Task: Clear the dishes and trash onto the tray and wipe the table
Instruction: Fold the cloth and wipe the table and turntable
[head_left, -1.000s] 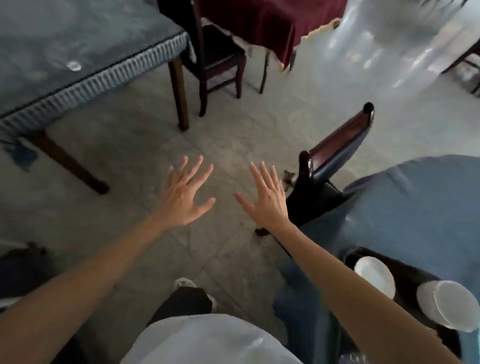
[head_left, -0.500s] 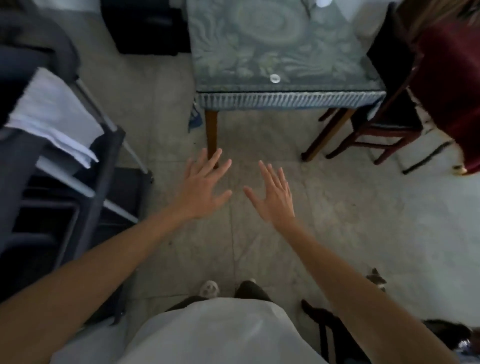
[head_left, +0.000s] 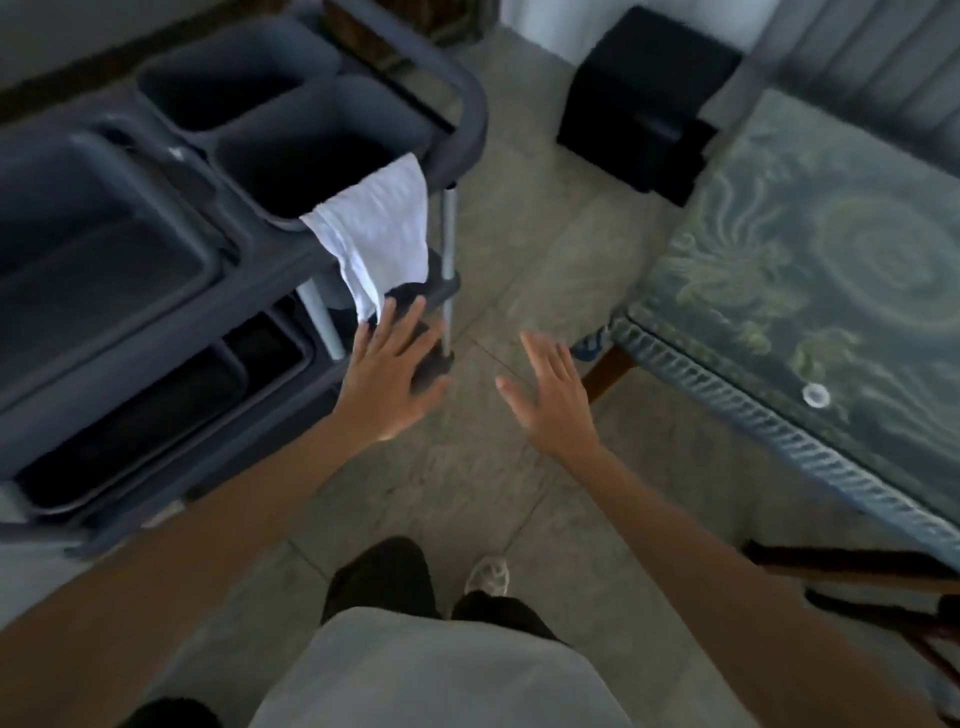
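Left hand spread, seemingly near white cloth, right hand spread

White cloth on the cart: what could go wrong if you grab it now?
The white cloth only hangs over the rim of a grey bin on the cart, so a quick tug by the open left hand might drop it on the floor or jolt the bin. The small round thing near the table edge could get swept off when wiping starts.

Both arms reach forward — left hand and right hand spread flat.
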